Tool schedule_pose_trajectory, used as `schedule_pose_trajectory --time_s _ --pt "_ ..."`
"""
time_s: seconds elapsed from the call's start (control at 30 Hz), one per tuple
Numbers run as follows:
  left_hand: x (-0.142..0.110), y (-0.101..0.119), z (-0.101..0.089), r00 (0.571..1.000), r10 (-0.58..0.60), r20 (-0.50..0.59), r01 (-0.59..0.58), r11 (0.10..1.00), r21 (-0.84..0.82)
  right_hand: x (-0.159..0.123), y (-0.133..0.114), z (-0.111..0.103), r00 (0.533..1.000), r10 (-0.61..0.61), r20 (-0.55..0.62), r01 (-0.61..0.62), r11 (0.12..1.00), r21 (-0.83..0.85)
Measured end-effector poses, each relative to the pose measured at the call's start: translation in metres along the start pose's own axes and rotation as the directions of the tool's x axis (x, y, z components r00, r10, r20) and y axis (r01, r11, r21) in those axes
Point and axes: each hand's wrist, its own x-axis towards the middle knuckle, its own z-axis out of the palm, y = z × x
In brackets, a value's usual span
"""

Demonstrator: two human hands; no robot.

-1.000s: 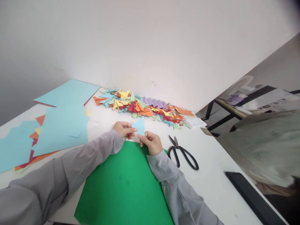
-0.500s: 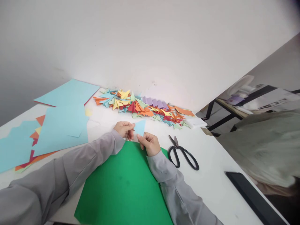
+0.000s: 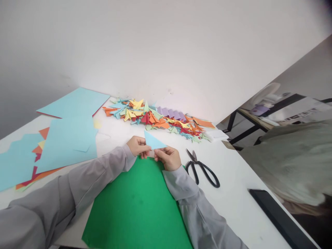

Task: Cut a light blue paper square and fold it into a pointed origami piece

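Pinching blue paper triangle (image 3: 154, 141) with left fingers (image 3: 145, 148) at lower left, right fingers (image 3: 160, 154) at lower right, with long edge slanting down rightward.

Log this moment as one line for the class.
left hand: holds blue paper triangle | right hand: holds it too | black-handled scissors: untouched, blades open

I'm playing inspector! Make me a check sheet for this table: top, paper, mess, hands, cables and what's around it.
Surface: white table, with a green sheet lying nearest the person.
Job's things: small blue paper, triangular.
Clutter: folded papers heaped at the back; scissors, blades apart, right; blue sheets left.
Hands: left hand and right hand both pinch the small blue paper.
Cables: nothing seen.
Surroundings: wall behind; black-framed stand at right.
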Motion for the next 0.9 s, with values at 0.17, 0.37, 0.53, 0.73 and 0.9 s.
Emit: schedule_pose_trajectory --time_s 0.17,0.37,0.53,0.73,0.9 --pt "0.001 -0.005 0.000 0.998 0.055 0.040 -0.057 0.997 0.057 -0.003 0.000 0.002 1.000 -0.007 0.010 0.007 0.997 -0.076" --pt "-0.001 -0.004 0.001 0.997 0.072 0.031 -0.073 0.997 0.036 0.000 0.005 0.004 0.995 -0.090 -0.040 0.091 0.996 0.018" --pt "-0.002 -0.005 0.001 0.995 0.073 0.061 -0.075 0.997 0.024 0.000 0.006 0.003 0.997 -0.049 -0.060 0.051 0.998 0.040" --pt "-0.002 -0.004 0.000 0.996 0.047 0.079 -0.048 0.999 0.008 0.002 0.002 0.000 0.996 0.047 -0.079 -0.029 0.975 0.218" --pt "-0.003 -0.003 0.000 0.998 0.015 0.064 -0.015 1.000 -0.009 0.006 -0.002 -0.007 0.989 0.115 -0.094 -0.073 0.929 0.363"
